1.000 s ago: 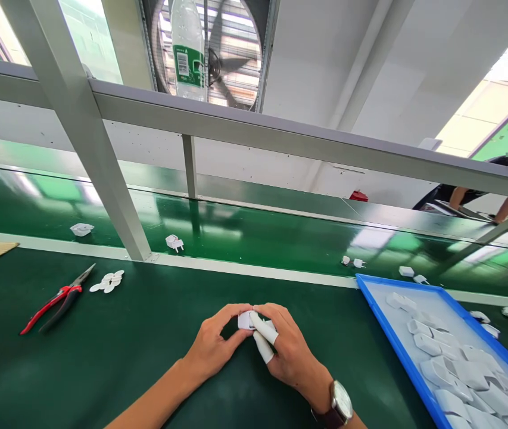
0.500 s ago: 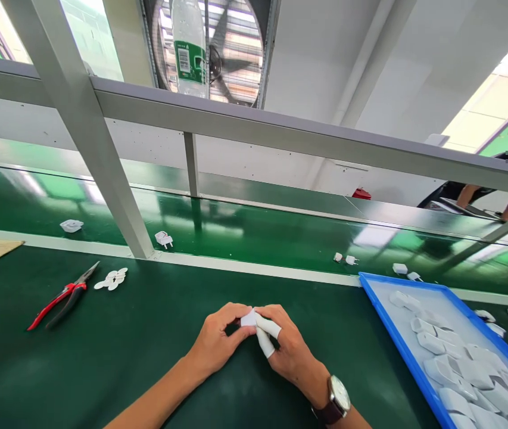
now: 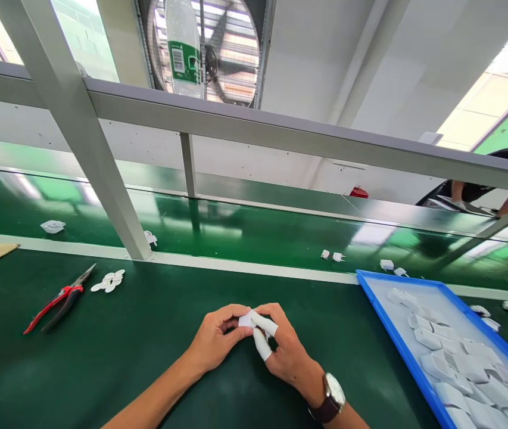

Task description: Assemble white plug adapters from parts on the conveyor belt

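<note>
A single head-worn camera looks forward and down from above the dark green worktop (image 3: pixel 164 333), with the left hand (image 3: pixel 213 336) and right hand (image 3: pixel 287 348) near, in the lower middle of the view. It faces across the green conveyor belt (image 3: pixel 245 235) to the exhaust fan (image 3: pixel 212 62), farther off at the top. The view is slightly tilted, the metal rail (image 3: pixel 280 134) sloping down rightward.

White piece (image 3: pixel 245 320) partly hidden by fingers (image 3: pixel 236 310), blue tray (image 3: pixel 399 345) cut off lower right

Smooth white plastic casings (image 3: pixel 441 366), glossy green belt (image 3: pixel 254 232), matt green tabletop (image 3: pixel 102 369), painted metal frame (image 3: pixel 280 131).
</note>
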A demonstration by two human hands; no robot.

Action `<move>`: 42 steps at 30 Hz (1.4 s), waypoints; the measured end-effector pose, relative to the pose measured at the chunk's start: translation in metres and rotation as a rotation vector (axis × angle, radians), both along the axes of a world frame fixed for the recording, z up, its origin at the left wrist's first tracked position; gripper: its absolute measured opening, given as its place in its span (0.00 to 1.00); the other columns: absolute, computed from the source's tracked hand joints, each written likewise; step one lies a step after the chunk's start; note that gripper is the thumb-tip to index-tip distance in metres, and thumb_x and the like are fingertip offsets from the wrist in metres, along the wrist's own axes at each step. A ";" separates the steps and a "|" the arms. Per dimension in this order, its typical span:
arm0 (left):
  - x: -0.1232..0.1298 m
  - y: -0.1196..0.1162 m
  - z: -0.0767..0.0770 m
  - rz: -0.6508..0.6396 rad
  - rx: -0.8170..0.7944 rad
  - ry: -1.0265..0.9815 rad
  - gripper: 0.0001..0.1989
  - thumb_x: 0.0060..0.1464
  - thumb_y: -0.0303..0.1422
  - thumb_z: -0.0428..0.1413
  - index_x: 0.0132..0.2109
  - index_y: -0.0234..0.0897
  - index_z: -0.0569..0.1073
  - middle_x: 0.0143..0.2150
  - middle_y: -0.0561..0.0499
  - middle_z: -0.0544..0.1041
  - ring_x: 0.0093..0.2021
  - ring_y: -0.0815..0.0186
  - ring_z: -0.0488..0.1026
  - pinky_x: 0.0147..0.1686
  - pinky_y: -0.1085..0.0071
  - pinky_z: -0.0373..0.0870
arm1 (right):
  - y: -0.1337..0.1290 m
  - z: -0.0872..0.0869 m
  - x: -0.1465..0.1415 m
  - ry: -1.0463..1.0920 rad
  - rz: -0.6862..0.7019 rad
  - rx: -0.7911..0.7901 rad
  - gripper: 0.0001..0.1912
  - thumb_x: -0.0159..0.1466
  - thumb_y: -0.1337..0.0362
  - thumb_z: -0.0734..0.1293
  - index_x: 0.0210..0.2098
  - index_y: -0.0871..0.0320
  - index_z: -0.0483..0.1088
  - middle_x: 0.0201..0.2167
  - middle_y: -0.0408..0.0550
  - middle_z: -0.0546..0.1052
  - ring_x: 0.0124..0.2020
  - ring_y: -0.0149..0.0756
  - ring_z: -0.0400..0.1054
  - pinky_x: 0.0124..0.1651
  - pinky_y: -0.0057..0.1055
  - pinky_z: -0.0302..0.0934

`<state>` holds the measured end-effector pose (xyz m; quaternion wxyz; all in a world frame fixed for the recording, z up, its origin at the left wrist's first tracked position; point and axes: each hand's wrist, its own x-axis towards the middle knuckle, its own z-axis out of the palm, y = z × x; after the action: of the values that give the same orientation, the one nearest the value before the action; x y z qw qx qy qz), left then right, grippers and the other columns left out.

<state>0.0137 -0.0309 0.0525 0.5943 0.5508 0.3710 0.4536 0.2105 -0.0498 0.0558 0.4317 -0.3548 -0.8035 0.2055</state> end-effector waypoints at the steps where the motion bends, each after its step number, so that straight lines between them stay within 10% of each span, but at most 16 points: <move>1: 0.000 0.000 0.000 -0.007 -0.005 0.002 0.16 0.48 0.37 0.70 0.45 0.38 0.81 0.44 0.49 0.84 0.44 0.59 0.82 0.50 0.62 0.80 | 0.000 -0.001 0.000 0.002 0.008 -0.022 0.21 0.67 0.74 0.63 0.56 0.50 0.69 0.47 0.51 0.73 0.45 0.38 0.69 0.42 0.34 0.70; 20: -0.001 -0.002 0.004 -0.040 0.079 -0.024 0.16 0.56 0.36 0.66 0.51 0.41 0.79 0.52 0.46 0.80 0.49 0.58 0.80 0.53 0.59 0.80 | 0.001 -0.005 -0.003 0.175 -0.086 0.044 0.24 0.68 0.71 0.65 0.62 0.50 0.67 0.43 0.49 0.77 0.38 0.35 0.71 0.37 0.32 0.70; 26: -0.001 -0.004 -0.006 0.170 0.599 0.271 0.16 0.61 0.31 0.62 0.55 0.44 0.75 0.54 0.45 0.76 0.43 0.63 0.79 0.43 0.67 0.82 | 0.004 -0.007 -0.006 0.398 -0.067 -0.458 0.13 0.67 0.57 0.69 0.49 0.53 0.79 0.37 0.47 0.79 0.35 0.36 0.71 0.38 0.32 0.68; 33: 0.000 -0.005 -0.006 0.198 0.729 0.386 0.19 0.63 0.33 0.60 0.60 0.44 0.74 0.51 0.45 0.77 0.49 0.60 0.78 0.49 0.68 0.79 | 0.003 -0.007 -0.014 0.677 0.057 -0.884 0.18 0.61 0.49 0.74 0.41 0.56 0.82 0.32 0.48 0.79 0.36 0.40 0.70 0.42 0.37 0.67; 42: -0.007 -0.002 -0.009 0.179 0.701 0.472 0.16 0.61 0.28 0.58 0.55 0.42 0.75 0.50 0.45 0.79 0.49 0.59 0.77 0.51 0.62 0.77 | 0.005 -0.009 -0.016 0.265 -0.107 -0.445 0.11 0.66 0.58 0.69 0.44 0.56 0.79 0.38 0.48 0.78 0.36 0.38 0.71 0.41 0.35 0.67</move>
<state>0.0067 -0.0324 0.0439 0.2287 0.7737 0.3665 0.4635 0.1944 -0.0443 0.0471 0.4546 -0.4529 -0.6552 0.3987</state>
